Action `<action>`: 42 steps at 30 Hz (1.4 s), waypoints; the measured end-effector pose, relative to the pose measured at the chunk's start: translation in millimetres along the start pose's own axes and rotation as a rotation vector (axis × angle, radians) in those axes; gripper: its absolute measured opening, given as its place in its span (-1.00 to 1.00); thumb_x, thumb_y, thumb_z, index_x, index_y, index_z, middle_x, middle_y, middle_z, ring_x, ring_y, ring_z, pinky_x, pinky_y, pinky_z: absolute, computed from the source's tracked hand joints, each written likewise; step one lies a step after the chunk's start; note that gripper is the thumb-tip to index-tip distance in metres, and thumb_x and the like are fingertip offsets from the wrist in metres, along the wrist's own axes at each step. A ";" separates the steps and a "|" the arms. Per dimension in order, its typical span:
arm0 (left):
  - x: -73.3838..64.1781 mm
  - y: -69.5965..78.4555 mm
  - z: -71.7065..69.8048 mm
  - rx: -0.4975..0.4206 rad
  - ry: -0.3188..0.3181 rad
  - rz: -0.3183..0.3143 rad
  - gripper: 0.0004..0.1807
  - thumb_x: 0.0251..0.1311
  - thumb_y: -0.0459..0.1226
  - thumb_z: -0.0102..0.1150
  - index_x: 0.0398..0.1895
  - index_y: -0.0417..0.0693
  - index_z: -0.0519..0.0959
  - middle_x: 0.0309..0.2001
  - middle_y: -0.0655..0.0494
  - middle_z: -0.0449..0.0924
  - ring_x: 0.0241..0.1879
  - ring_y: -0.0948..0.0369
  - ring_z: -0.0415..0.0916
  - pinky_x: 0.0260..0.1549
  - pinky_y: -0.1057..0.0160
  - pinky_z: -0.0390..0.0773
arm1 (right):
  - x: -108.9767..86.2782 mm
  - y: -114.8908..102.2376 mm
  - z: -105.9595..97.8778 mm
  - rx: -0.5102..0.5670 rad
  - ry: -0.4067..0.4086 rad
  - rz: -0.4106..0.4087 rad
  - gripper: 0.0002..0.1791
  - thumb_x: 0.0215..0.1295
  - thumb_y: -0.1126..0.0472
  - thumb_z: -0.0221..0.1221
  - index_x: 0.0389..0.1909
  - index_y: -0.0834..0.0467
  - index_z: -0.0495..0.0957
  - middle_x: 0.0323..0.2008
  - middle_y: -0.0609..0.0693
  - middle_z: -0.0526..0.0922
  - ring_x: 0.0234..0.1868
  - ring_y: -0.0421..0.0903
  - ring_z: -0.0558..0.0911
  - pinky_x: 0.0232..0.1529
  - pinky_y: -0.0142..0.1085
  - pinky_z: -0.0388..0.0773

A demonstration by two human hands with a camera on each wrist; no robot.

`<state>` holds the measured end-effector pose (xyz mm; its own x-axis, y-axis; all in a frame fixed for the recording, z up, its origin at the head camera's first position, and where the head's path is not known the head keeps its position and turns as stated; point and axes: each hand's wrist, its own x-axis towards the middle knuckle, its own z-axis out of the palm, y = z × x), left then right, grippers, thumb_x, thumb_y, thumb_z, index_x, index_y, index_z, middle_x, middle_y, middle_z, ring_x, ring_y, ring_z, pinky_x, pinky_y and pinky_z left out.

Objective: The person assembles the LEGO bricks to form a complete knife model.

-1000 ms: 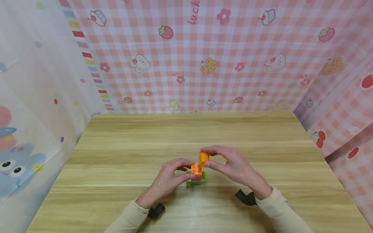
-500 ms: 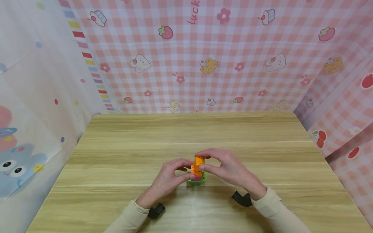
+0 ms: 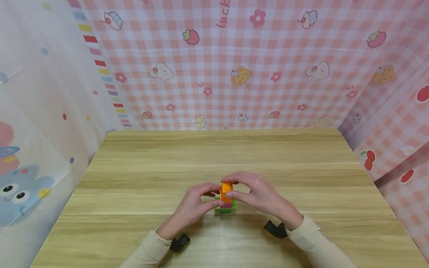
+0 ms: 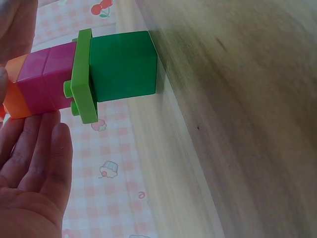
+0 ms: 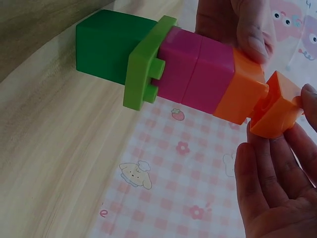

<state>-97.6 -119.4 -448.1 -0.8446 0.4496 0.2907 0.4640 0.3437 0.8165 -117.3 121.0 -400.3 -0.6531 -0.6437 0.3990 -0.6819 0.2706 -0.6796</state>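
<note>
A tower of toy building bricks stands upright on the table. Its base is a dark green brick, topped by a wider light green plate. Two magenta bricks and an orange brick rise above that. My left hand holds the tower by its upper part, thumb at the orange brick. Between thumb and fingers, my right hand pinches a lighter orange brick. It sits tilted at the studs of the tower's top brick, with a gap showing along one side.
The wooden table stretches around the tower. Behind it hangs a pink checked cloth, with a white patterned curtain at the left. Black straps hang by both wrists.
My right hand has moved left and slightly down, bringing the lighter orange brick from beside the tower to over its top. The left hand and the tower have stayed put.
</note>
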 end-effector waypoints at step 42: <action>3.1 2.4 -1.1 0.020 -0.032 0.017 -0.63 0.25 -0.25 0.46 0.11 -0.08 0.69 0.01 0.12 0.76 -0.02 0.23 0.68 -0.01 0.18 0.70 | -12.5 17.2 8.9 -0.194 0.000 -0.187 -0.56 0.35 0.13 0.36 0.20 0.17 0.65 0.14 0.02 0.72 0.13 -0.03 0.70 0.12 -0.14 0.67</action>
<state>-99.4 -118.0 -444.8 -0.8279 0.4812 0.2883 0.4837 0.3522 0.8013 -117.9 127.4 -422.5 -0.5099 -0.6956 0.5060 -0.8410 0.2795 -0.4633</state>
